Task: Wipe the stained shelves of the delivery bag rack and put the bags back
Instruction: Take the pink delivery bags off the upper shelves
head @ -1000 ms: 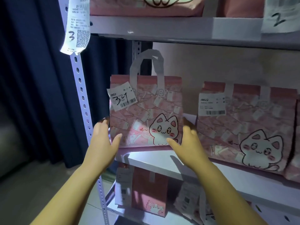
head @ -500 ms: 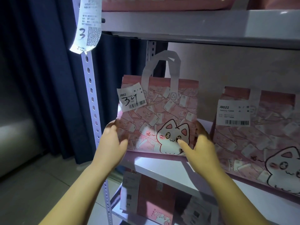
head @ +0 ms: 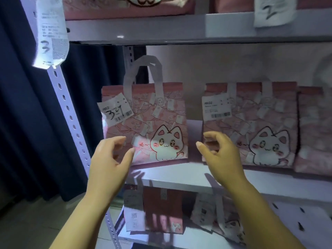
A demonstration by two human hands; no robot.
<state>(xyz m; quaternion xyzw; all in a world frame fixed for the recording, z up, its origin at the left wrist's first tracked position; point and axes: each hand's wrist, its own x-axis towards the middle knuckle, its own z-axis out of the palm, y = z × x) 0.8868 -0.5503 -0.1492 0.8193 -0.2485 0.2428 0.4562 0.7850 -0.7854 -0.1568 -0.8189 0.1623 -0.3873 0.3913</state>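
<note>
A pink cat-print delivery bag (head: 152, 123), its paper label (head: 115, 112) hand-marked "34", stands upright and unsupported at the left end of the rack's middle shelf (head: 179, 175), just beside the perforated upright (head: 70, 112). Half a second ago both hands were clasping its lower corners; now they have let go. The left hand (head: 109, 159) hangs in front of the bag's lower left corner with fingers loosely bent and holding nothing, though from this angle the thumb tip cannot be ruled out as brushing the fabric. The right hand (head: 222, 155) has drawn off to the right and sits, equally empty and loosely curled, before the gap between this bag and a matching second bag (head: 251, 126) standing a little apart on the same shelf. The loop handles of the "34" bag stand up; its base sits flat and set back from the shelf's front edge. The release suggests this bag's return is finished, and the shelf strip in front of it shows no obvious stain in the dim light, though the blur makes that hard to confirm. More pink bags (head: 161, 209) lie on the shelf below, others sit on the upper shelf (head: 161, 27), and a receipt slip (head: 50, 33) marked "3" hangs from the upright, so further shelves may still need attention.
</note>
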